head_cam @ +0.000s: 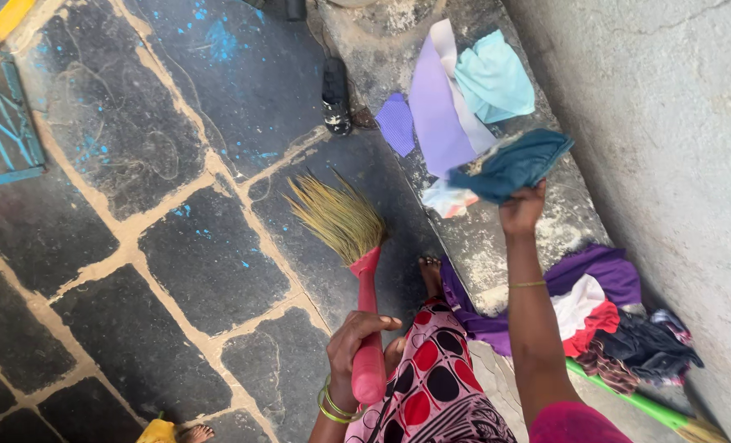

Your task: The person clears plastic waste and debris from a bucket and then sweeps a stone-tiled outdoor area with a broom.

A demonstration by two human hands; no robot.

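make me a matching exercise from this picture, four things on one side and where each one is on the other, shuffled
Things:
1. broom
2. teal cloth
3. lavender cloth
4. green stick

Places:
A. held up in the right hand
B. lying flat on the stone ledge
C. gripped by its pink handle in the left hand
D. on the ground by the wall, below the pile of clothes

Pairs: 1-C, 2-A, 3-B, 4-D

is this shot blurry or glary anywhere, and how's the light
Head view: soft, even daylight with no hard shadows or glare; the grass broom in the left hand is sharp, the teal cloth in the right hand is slightly motion-blurred, and the pale wall looks a bit washed out.
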